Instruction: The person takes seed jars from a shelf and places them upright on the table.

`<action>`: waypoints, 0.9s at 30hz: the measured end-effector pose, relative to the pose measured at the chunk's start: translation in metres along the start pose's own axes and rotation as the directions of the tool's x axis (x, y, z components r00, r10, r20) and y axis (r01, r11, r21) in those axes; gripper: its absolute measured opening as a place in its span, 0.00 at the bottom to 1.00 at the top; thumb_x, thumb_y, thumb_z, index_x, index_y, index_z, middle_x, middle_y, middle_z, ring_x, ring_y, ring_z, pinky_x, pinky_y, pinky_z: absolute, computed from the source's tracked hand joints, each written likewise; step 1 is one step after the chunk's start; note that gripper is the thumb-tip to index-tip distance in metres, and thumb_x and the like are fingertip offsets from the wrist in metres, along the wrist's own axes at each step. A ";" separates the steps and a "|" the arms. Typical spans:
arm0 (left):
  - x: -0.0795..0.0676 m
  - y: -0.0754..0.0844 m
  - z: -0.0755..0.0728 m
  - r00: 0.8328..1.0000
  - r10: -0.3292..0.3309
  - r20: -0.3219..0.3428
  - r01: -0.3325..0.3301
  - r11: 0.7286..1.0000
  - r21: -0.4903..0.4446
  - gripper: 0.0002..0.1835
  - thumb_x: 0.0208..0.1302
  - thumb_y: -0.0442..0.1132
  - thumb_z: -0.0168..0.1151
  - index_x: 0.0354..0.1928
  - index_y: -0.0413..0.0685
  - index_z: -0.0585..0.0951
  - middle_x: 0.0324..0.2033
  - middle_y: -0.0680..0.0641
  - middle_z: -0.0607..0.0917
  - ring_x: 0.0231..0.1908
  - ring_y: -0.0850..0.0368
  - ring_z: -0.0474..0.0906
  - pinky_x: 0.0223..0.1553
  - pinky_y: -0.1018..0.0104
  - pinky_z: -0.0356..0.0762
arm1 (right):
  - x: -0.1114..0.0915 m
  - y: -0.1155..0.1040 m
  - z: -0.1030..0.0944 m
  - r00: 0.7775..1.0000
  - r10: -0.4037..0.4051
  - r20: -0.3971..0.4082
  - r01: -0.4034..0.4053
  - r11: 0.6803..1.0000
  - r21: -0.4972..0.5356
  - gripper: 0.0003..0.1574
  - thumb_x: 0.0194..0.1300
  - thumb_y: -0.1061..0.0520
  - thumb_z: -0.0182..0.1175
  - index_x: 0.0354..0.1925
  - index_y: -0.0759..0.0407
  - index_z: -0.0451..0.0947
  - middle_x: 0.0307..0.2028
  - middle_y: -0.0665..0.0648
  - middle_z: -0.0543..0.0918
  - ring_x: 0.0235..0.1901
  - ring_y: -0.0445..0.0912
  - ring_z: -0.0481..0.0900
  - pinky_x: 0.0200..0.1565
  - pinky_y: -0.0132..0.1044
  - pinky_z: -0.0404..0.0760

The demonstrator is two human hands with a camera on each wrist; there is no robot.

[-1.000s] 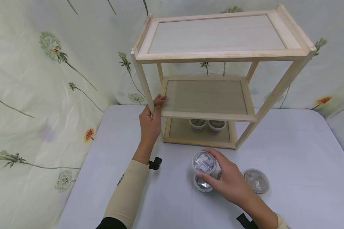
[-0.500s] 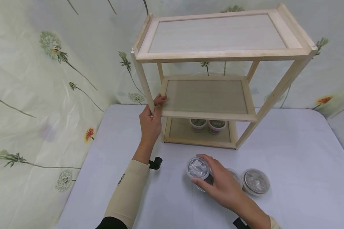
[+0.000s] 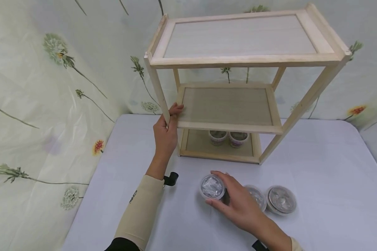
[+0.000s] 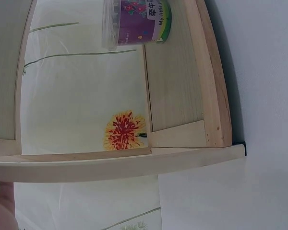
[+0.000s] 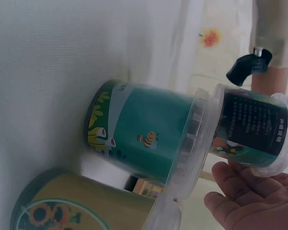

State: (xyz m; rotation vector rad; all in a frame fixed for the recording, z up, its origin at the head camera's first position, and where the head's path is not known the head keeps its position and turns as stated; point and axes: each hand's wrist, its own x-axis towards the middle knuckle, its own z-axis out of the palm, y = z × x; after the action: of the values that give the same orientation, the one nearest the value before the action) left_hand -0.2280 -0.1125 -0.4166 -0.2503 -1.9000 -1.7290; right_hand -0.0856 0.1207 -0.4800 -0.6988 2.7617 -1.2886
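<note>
My left hand (image 3: pixel 166 134) grips the left front post of a three-tier wooden shelf (image 3: pixel 229 127), beside the middle tier. Only part of a finger and thumb shows in the left wrist view. In front of the shelf, my right hand (image 3: pixel 240 205) holds a small clear-lidded plastic cup (image 3: pixel 212 186) between thumb and fingers. A dark printed label wraps the cup in the right wrist view. There, the cup overlaps the lid of a green tub (image 5: pixel 149 129); I cannot tell whether they touch. A yellow sunflower tub (image 5: pixel 77 206) stands nearer.
Two lidded tubs, one on the left (image 3: pixel 256 197) and one on the right (image 3: pixel 281 199), stand right of my right hand on the white-covered table (image 3: pixel 326 174). Two cups, left (image 3: pixel 217 137) and right (image 3: pixel 238 139), sit on the bottom tier. A flowered sheet (image 3: pixel 66 139) hangs behind.
My right hand has carried the small cup left and slightly toward me. A second lid below it has passed out of sight, and the tubs to the right show more. The left hand keeps its grip.
</note>
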 end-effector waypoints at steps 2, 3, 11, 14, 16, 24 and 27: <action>0.000 0.001 0.000 1.000 0.002 -0.003 -0.002 1.000 0.007 0.13 0.78 0.27 0.50 0.50 0.33 0.85 0.55 0.41 0.88 0.68 0.55 0.76 0.73 0.58 0.66 | 0.001 -0.001 0.001 1.000 -0.007 0.004 0.007 1.000 0.000 0.49 0.62 0.36 0.75 0.73 0.50 0.69 0.67 0.55 0.77 0.70 0.59 0.72 0.69 0.60 0.71; 0.001 0.001 0.000 1.000 0.002 -0.004 -0.002 1.000 0.008 0.13 0.78 0.27 0.50 0.50 0.33 0.85 0.55 0.41 0.88 0.68 0.56 0.76 0.73 0.59 0.66 | 0.001 -0.002 0.001 1.000 -0.008 0.008 0.008 1.000 0.002 0.49 0.63 0.36 0.74 0.74 0.50 0.68 0.68 0.55 0.77 0.71 0.60 0.71 0.69 0.60 0.70; 0.000 0.002 0.001 1.000 -0.006 -0.004 0.006 1.000 0.004 0.13 0.78 0.27 0.50 0.50 0.32 0.84 0.55 0.40 0.88 0.68 0.54 0.76 0.72 0.58 0.67 | 0.003 -0.004 0.008 0.998 -0.042 0.053 0.043 0.999 -0.026 0.50 0.64 0.31 0.70 0.76 0.45 0.65 0.71 0.55 0.74 0.74 0.64 0.65 0.69 0.60 0.70; 0.001 -0.003 0.000 1.000 0.000 -0.009 0.001 1.000 0.010 0.13 0.78 0.26 0.49 0.50 0.32 0.84 0.55 0.39 0.87 0.68 0.51 0.76 0.72 0.59 0.67 | 0.006 -0.005 0.012 0.997 -0.055 0.059 0.056 0.998 -0.023 0.50 0.65 0.31 0.70 0.76 0.46 0.65 0.71 0.55 0.75 0.74 0.64 0.65 0.69 0.60 0.70; 0.001 -0.011 -0.001 1.000 0.006 -0.006 -0.006 1.000 0.014 0.14 0.78 0.27 0.49 0.50 0.33 0.85 0.56 0.39 0.87 0.69 0.51 0.75 0.72 0.58 0.67 | 0.006 -0.005 0.015 0.996 -0.057 0.066 0.059 0.998 -0.024 0.50 0.65 0.30 0.69 0.76 0.46 0.65 0.71 0.55 0.75 0.74 0.64 0.65 0.69 0.60 0.69; 0.004 -0.033 -0.003 1.000 0.030 0.004 -0.030 0.999 0.018 0.14 0.80 0.31 0.51 0.50 0.45 0.87 0.55 0.52 0.89 0.68 0.59 0.75 0.72 0.59 0.68 | 0.009 0.003 0.028 0.989 -0.112 0.097 0.119 0.991 -0.069 0.52 0.65 0.31 0.69 0.75 0.56 0.67 0.71 0.53 0.74 0.75 0.56 0.65 0.75 0.53 0.61; 0.004 -0.034 -0.003 0.999 0.034 0.005 -0.034 0.999 0.015 0.14 0.80 0.32 0.51 0.49 0.47 0.87 0.55 0.55 0.89 0.68 0.59 0.75 0.71 0.59 0.68 | 0.010 0.008 0.032 0.984 -0.155 0.088 0.163 0.982 -0.100 0.52 0.64 0.34 0.72 0.73 0.60 0.68 0.70 0.56 0.76 0.73 0.52 0.69 0.77 0.50 0.56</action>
State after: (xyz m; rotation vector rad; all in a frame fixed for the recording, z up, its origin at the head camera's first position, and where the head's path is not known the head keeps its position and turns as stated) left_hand -0.2471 -0.1212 -0.4438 -0.2793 -1.9003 -1.6923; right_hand -0.0913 0.0979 -0.5055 -0.9745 2.7753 -1.1147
